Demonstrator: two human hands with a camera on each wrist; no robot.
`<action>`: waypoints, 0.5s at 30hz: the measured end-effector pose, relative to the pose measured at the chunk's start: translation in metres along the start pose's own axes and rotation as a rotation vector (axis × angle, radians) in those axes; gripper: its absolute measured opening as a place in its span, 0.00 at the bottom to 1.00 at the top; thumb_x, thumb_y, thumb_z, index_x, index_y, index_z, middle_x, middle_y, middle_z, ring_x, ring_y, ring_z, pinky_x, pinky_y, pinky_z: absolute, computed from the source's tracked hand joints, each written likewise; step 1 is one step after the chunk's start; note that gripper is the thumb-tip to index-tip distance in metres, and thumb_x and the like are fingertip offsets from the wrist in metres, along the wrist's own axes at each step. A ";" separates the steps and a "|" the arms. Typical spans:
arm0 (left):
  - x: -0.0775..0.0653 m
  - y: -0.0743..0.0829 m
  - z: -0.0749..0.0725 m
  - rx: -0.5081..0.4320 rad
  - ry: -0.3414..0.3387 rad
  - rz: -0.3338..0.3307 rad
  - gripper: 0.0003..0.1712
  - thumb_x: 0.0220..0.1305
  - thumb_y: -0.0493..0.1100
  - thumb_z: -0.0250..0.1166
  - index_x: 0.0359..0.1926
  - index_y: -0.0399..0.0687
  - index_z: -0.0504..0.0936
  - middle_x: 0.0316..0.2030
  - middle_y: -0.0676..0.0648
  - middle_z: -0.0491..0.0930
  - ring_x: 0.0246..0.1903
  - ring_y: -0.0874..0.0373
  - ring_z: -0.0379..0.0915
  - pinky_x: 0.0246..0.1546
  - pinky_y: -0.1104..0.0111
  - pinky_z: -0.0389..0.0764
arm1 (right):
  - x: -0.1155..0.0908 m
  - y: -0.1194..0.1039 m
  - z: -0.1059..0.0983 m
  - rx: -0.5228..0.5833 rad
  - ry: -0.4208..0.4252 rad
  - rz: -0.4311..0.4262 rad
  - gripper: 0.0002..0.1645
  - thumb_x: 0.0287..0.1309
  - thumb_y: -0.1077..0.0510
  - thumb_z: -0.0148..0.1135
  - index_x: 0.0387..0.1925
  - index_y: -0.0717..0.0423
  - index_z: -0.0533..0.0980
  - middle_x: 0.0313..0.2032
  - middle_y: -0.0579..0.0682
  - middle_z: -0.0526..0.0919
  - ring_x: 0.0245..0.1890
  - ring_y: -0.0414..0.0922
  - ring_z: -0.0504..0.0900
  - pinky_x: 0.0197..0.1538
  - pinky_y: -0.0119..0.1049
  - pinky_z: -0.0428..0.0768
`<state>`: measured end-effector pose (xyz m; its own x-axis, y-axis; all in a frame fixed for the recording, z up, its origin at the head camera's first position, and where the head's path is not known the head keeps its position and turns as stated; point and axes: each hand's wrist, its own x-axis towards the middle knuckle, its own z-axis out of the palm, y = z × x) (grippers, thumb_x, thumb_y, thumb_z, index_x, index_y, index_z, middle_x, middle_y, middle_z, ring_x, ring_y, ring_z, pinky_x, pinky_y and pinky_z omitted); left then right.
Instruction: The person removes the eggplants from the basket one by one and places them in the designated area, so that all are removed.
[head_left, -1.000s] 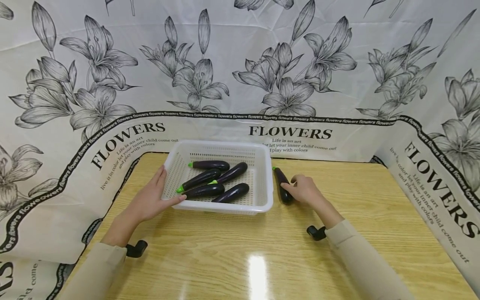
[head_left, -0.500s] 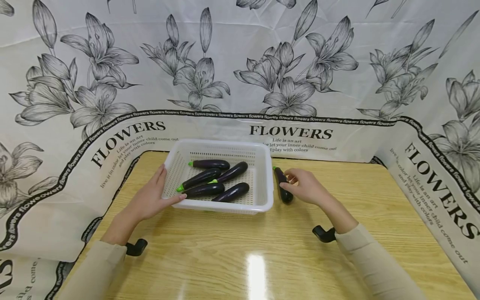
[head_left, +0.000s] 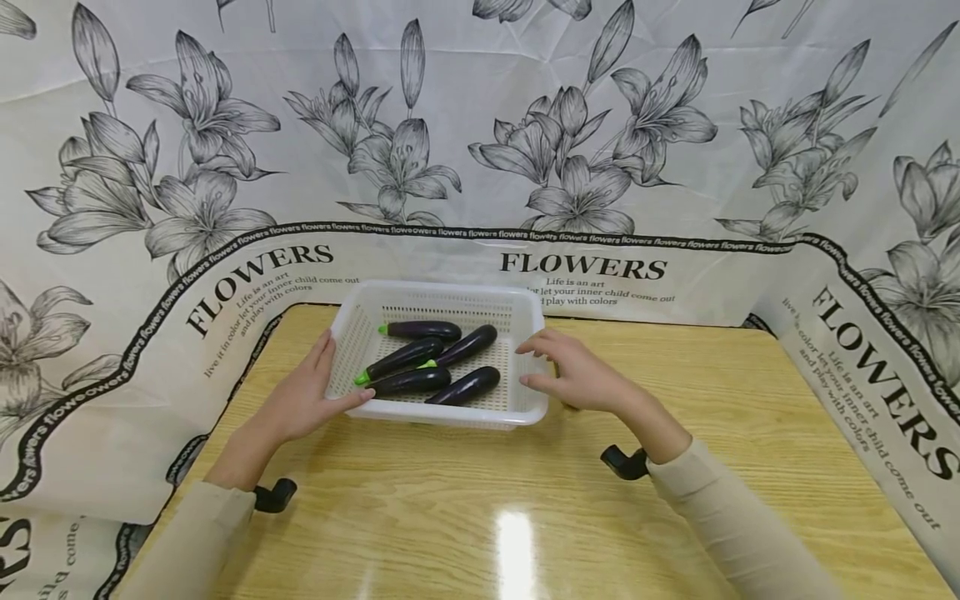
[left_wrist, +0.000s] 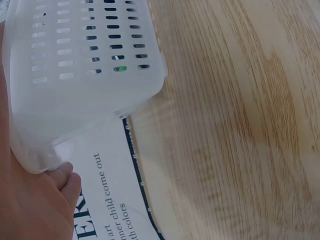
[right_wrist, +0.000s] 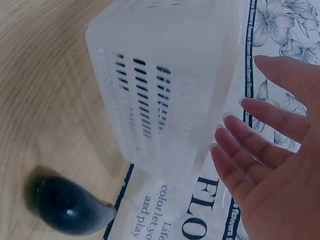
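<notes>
A white cloth [head_left: 442, 75] printed with grey line-drawn flowers walled in a wood-grained table [head_left: 420, 508] on the left, back and right, its dark lettered band curving around the corners above the word "FLOWERS." At left, a person's beige sleeve [head_left: 187, 542] ended above a black wrist fitting [head_left: 276, 495], and the left hand [head_left: 296, 400] held the near-left corner of a white perforated basket [head_left: 465, 415], thumb over the front rim and fingers along the side. The basket sat toward the table's far edge, the cloth close behind it. Inside lay five dark eggplants [head_left: 408, 381], some showing bright green stem ends. In front, a streak of light [head_left: 516, 550] glared off the glossy yellowish surface. At right, the right hand [head_left: 581, 377] hung over the basket's right rim, fingers loosely spread and grasping nothing. A lone eggplant [right_wrist: 67, 205] rested on the tabletop just beside the basket, apart from it, mostly hidden by that hand in the head view. A second black fitting [head_left: 624, 462] and beige cuff [head_left: 678, 471] followed, before the cloth's right-hand panel.
</notes>
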<state>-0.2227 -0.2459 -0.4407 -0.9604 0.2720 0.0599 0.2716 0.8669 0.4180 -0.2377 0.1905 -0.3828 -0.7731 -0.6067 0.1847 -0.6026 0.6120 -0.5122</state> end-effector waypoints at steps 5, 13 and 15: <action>-0.001 -0.001 0.000 -0.004 0.001 -0.001 0.70 0.63 0.79 0.57 0.81 0.36 0.35 0.81 0.37 0.31 0.75 0.28 0.47 0.67 0.34 0.64 | 0.016 -0.007 0.013 0.005 -0.087 -0.048 0.29 0.65 0.55 0.68 0.63 0.65 0.75 0.57 0.58 0.79 0.56 0.55 0.79 0.60 0.52 0.79; 0.001 -0.003 0.001 -0.002 -0.007 -0.009 0.70 0.62 0.80 0.56 0.81 0.38 0.33 0.81 0.38 0.30 0.75 0.29 0.46 0.67 0.34 0.63 | 0.044 -0.015 0.038 -0.065 -0.231 -0.142 0.30 0.63 0.57 0.70 0.63 0.65 0.76 0.60 0.60 0.79 0.60 0.57 0.78 0.63 0.50 0.78; 0.002 -0.002 0.000 -0.004 -0.005 -0.009 0.70 0.62 0.80 0.56 0.81 0.39 0.33 0.81 0.38 0.30 0.75 0.29 0.46 0.67 0.34 0.63 | 0.051 -0.017 0.045 -0.109 -0.242 -0.187 0.28 0.62 0.58 0.71 0.61 0.65 0.77 0.58 0.58 0.80 0.60 0.55 0.79 0.64 0.49 0.77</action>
<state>-0.2249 -0.2472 -0.4419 -0.9625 0.2662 0.0517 0.2627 0.8678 0.4218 -0.2577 0.1258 -0.4025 -0.5853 -0.8089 0.0559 -0.7576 0.5211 -0.3930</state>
